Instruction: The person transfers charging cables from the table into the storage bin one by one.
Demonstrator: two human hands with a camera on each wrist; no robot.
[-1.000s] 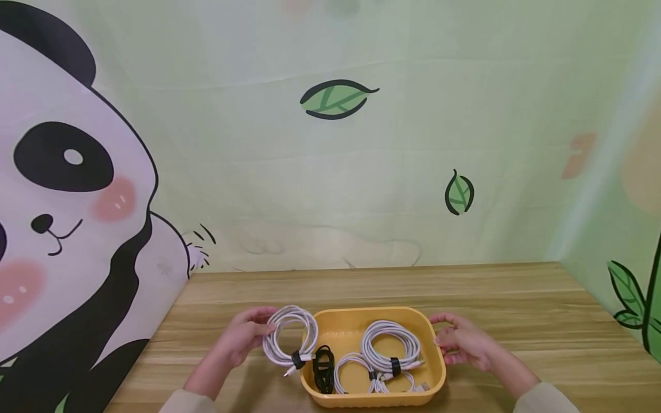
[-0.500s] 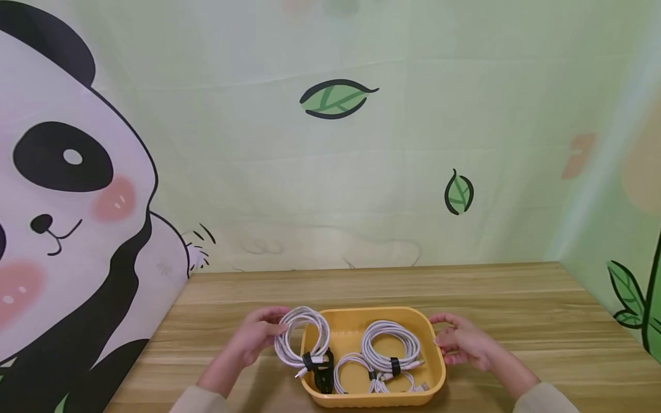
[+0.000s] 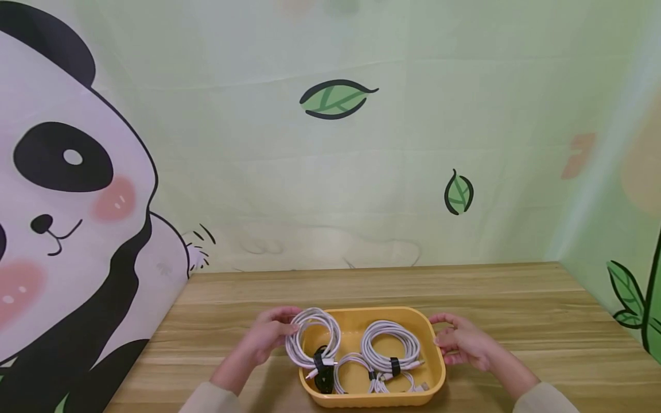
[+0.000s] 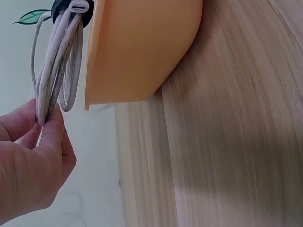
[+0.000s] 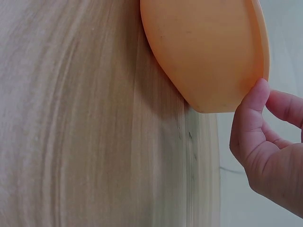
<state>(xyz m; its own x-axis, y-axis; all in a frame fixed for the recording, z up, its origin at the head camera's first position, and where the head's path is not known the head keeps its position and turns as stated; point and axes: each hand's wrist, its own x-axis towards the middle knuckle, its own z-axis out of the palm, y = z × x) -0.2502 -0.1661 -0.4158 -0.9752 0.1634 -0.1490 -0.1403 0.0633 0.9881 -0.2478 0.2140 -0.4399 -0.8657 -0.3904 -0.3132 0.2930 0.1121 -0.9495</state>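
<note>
My left hand [image 3: 268,332] pinches a coiled white charging cable [image 3: 290,344] between thumb and fingers. A black strap bundles the coil, and a USB-C plug [image 4: 78,6] shows at the strap in the left wrist view. The coil hangs over the left rim of a yellow basket [image 3: 361,400], partly covering a black cable [image 3: 324,383] inside it. At the basket's right rim, my right hand [image 3: 462,341] holds on with its fingertips. Inside lie another thick white coiled cable [image 3: 370,344] and a thinner white cable [image 3: 338,376].
The basket stands on a wood-grain table [image 3: 496,292] near its front. Behind rises a pale green backdrop [image 3: 248,172] with printed leaves, and a printed panda [image 3: 67,229] fills the left side.
My left hand has carried the white coiled cable rightward, from beside the basket to over its left rim. The right hand and basket have stayed put.
</note>
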